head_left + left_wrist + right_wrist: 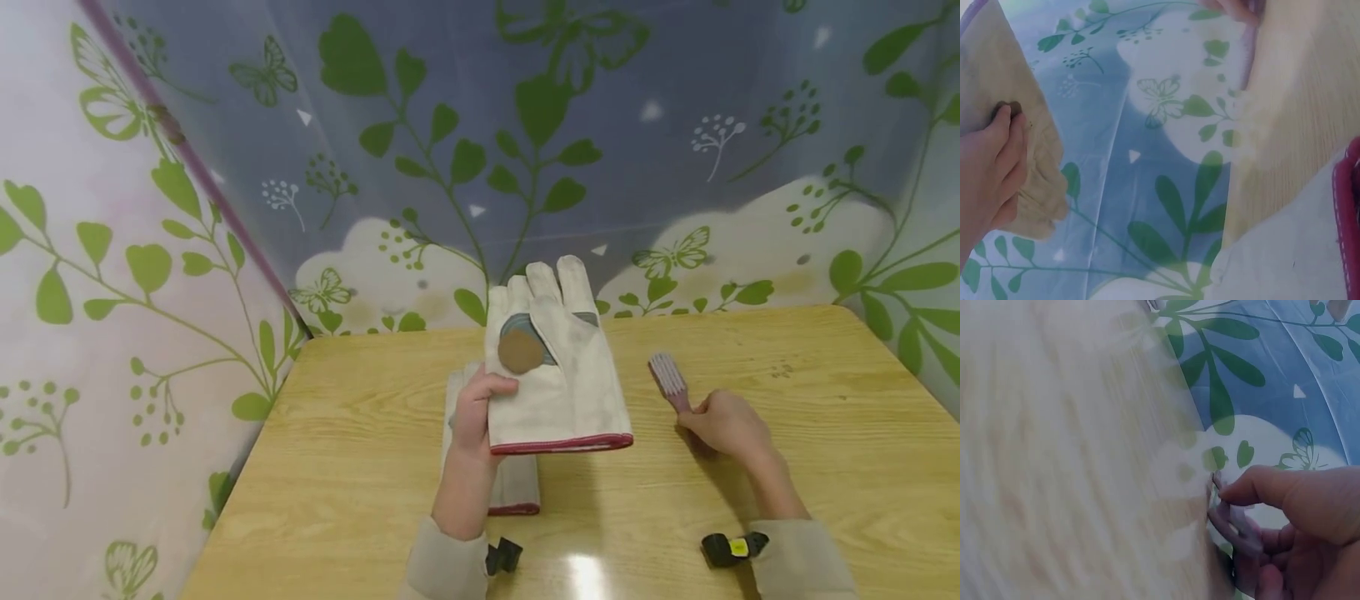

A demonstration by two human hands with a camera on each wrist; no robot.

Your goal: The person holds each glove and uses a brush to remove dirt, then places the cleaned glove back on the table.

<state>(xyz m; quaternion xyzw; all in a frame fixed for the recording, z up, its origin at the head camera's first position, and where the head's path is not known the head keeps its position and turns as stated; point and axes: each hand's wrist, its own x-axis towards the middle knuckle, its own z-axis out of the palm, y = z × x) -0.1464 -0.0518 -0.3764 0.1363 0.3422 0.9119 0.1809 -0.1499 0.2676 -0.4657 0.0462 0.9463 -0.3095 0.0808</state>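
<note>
White glove (pixel 555 404) and small purple brush (pixel 669 380), both held.
Glove raised at centre, fingers pointing far, red cuff edge (pixel 562 445) near, round brown spot (pixel 520 351) showing; brush to its right, bristles up, head pointing far left.

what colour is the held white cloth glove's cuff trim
The cuff trim is dark pinkish red, clearest in the head view.

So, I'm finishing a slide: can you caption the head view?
Left hand holds up a pale glove while right hand grips a brush at a wood-grain table.
</note>
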